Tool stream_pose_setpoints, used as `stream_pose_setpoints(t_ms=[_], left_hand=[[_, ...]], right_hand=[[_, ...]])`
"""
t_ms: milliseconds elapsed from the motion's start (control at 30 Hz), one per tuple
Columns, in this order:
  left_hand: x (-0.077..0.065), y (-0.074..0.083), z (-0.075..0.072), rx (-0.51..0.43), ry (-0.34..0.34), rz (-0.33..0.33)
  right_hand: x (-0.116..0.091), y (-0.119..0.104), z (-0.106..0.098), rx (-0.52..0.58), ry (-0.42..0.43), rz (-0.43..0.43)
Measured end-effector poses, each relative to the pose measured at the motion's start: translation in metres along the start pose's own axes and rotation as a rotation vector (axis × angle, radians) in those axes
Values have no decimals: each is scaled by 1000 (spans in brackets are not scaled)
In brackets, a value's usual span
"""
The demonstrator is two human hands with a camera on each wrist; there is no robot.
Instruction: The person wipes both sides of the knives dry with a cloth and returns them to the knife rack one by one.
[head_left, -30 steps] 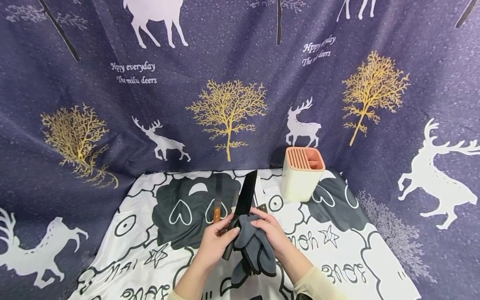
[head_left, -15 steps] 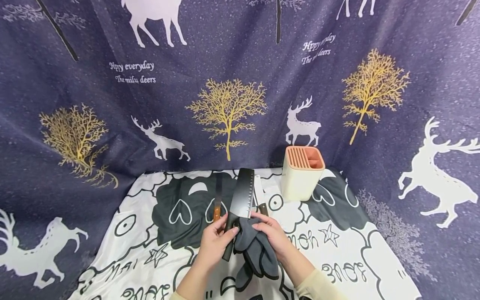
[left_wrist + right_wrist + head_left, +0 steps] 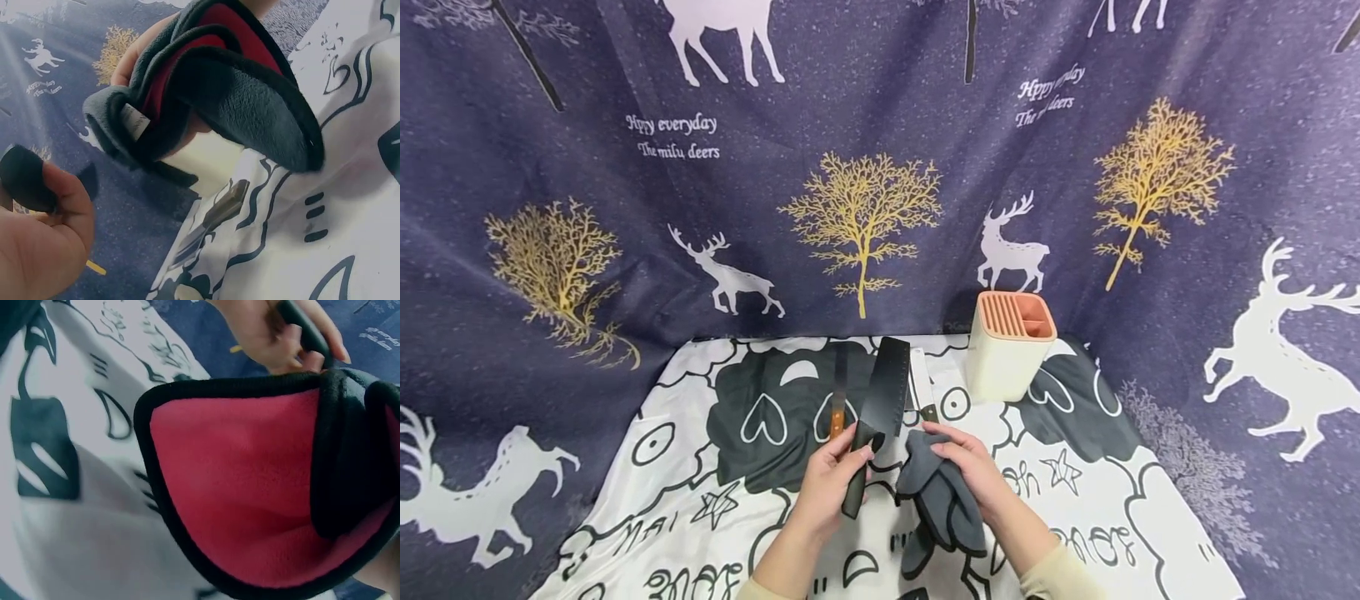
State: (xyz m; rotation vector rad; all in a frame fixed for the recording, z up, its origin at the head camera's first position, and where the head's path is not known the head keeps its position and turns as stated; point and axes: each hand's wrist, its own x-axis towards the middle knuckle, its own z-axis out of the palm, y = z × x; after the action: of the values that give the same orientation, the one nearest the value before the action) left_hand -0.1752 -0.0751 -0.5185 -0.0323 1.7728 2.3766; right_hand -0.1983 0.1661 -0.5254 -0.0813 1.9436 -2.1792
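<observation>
My left hand grips the black handle of a broad kitchen knife. Its dark blade points up and away, with a row of dimples along the right edge. In my right hand hangs a bunched grey cloth, pinched between thumb and fingers. The right wrist view shows the cloth's red reverse side and dark edging. Cloth and knife are apart. Beyond the hands lie a knife with an orange-brown handle and a pale-bladed knife with a dark handle.
A cream knife block with an orange slotted top stands upright at the back right. A black-and-white patterned cloth covers the table. Behind it hangs a dark blue curtain printed with deer and trees.
The grey cloth has come away from the knife and moved right with my right hand. The knife's blade has turned, showing its broad face, and stays in my left hand.
</observation>
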Motion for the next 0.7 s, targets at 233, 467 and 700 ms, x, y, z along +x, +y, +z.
stream_pose_setpoints(t_ms=[233, 467, 700], left_hand=[[-1, 2, -3, -35, -42, -55], [1, -2, -1, -74, -38, -58], [2, 0, 1, -114, -49, -87]], right_hand=[[6, -54, -24, -124, 158, -47], [23, -111, -21, -495, 177, -408], [33, -140, 13, -877, 59, -766]])
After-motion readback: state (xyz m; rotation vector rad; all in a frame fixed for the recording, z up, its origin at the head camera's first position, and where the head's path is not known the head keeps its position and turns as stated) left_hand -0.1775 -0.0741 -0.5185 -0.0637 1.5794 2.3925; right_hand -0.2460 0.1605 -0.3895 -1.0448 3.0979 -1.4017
